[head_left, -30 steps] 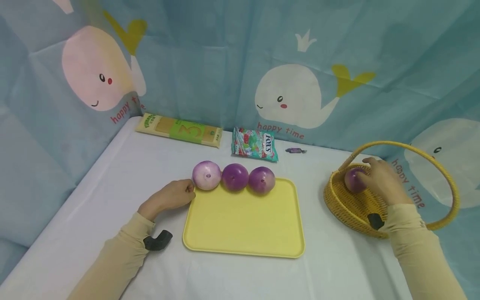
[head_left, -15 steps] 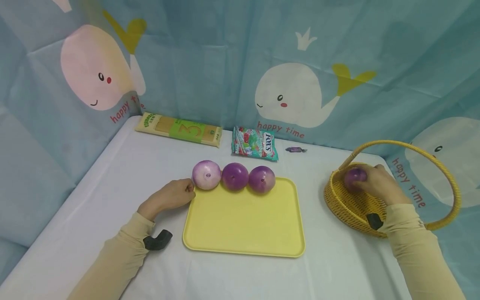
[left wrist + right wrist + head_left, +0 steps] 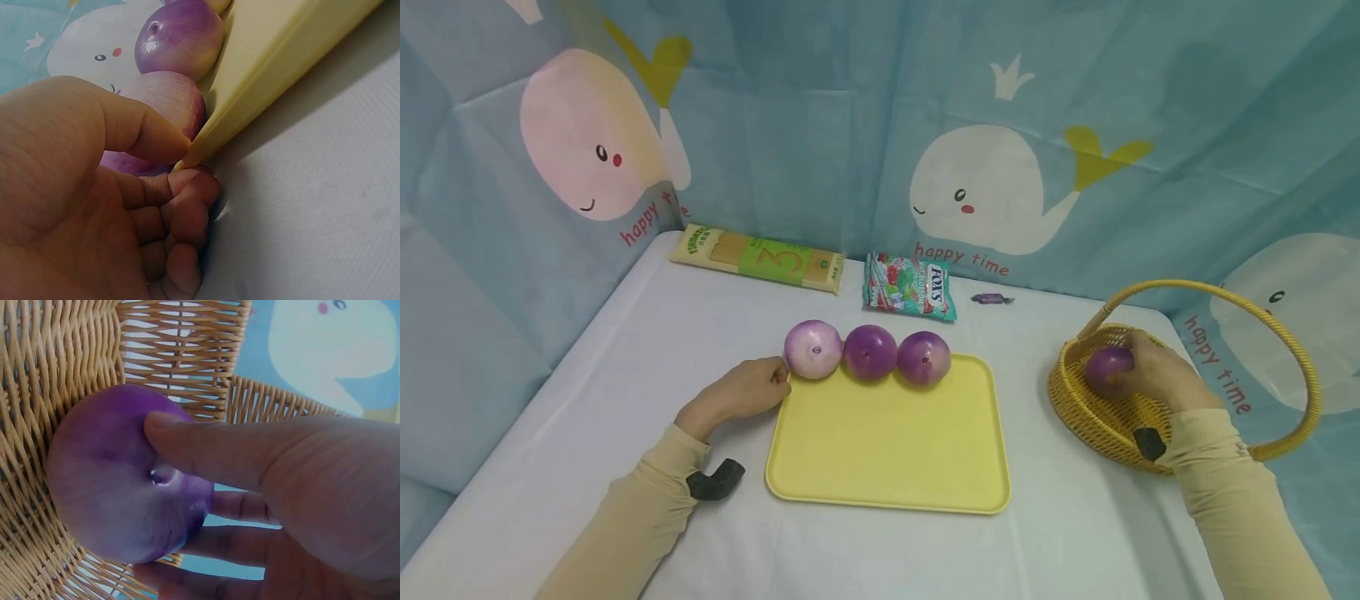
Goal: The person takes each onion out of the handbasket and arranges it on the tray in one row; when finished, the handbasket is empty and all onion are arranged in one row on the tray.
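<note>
My left hand (image 3: 748, 389) pinches the left rim of the yellow tray (image 3: 891, 450) between thumb and curled fingers, as the left wrist view shows. Along the tray's far edge sit three purple onions in a row: a pale one (image 3: 813, 350), a darker middle one (image 3: 870, 353) and a right one (image 3: 924, 359). Inside the wicker basket (image 3: 1093, 429), my right hand (image 3: 1165, 371) grips another purple onion (image 3: 119, 481), thumb on top and fingers curled round its far side. The wicker wall stands close behind that onion in the right wrist view.
The basket's tall handle (image 3: 1296, 350) arches over my right wrist. At the back of the white table lie a noodle packet (image 3: 758, 258), a Fox's candy bag (image 3: 910, 286) and a small purple wrapped candy (image 3: 992, 299). A blue whale-print curtain (image 3: 820, 150) hangs behind.
My right hand has closed round the onion in the basket, and the onion has turned and shifted slightly nearer. My left hand and the tray have stayed put.
</note>
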The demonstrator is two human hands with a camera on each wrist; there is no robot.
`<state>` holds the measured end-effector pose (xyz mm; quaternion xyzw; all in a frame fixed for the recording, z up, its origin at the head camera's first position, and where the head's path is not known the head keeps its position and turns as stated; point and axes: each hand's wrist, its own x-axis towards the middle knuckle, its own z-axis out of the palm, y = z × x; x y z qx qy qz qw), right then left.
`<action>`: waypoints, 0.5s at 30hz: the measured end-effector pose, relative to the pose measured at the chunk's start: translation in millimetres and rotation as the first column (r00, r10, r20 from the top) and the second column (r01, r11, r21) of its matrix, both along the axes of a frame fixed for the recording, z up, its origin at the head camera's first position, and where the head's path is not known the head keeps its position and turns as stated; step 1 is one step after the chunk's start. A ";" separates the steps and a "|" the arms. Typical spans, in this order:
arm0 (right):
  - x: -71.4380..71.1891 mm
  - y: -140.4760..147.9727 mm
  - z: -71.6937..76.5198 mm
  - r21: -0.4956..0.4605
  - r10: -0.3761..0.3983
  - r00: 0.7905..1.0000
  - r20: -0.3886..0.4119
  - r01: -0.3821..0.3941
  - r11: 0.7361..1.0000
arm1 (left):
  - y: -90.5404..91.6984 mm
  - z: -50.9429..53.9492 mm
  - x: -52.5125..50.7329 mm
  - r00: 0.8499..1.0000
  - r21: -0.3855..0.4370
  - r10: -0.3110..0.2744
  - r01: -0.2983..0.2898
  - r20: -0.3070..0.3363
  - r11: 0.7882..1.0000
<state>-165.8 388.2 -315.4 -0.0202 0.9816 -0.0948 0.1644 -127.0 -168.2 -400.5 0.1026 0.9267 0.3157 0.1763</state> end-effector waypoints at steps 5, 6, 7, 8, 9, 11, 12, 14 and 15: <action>3.4 -1.8 0.5 -0.019 -0.031 0.999 0.014 0.031 0.999 | 0.4 -0.1 -0.2 1.000 -0.005 -0.001 0.001 0.002 1.000; 4.2 -2.5 0.6 -0.025 -0.028 1.000 0.001 0.028 0.999 | 0.4 -0.2 -0.1 1.000 -0.006 -0.001 0.001 0.005 1.000; 5.3 -3.2 1.0 -0.028 -0.025 0.999 -0.019 0.025 0.999 | 0.5 -0.3 0.0 1.000 -0.006 -0.002 0.002 0.005 1.000; 6.6 -4.1 1.6 -0.032 -0.024 0.999 -0.045 0.023 0.999 | 0.6 -0.3 0.0 1.000 -0.007 -0.002 0.002 0.006 1.000; 8.1 -5.3 2.7 -0.038 -0.026 0.997 -0.075 0.023 0.999 | 0.5 -0.5 0.0 1.000 -0.008 -0.002 0.002 0.006 1.000; 12.0 -8.3 6.8 -0.047 -0.037 0.991 -0.126 0.031 0.998 | 0.5 -0.5 -0.1 1.000 -0.009 -0.002 0.002 0.005 1.000; 14.1 -10.3 9.4 -0.048 -0.044 0.987 -0.155 0.037 0.998 | 0.5 -0.6 -0.2 1.000 -0.010 -0.002 0.002 0.004 1.000; 18.7 -15.6 16.7 -0.052 -0.071 0.979 -0.190 0.062 0.997 | 0.5 0.1 -0.3 1.000 -0.011 -0.003 0.003 0.000 1.000; 20.9 -18.9 20.7 -0.054 -0.080 0.975 -0.207 0.070 0.996 | 0.5 0.6 -0.3 1.000 -0.010 -0.002 0.002 0.000 1.000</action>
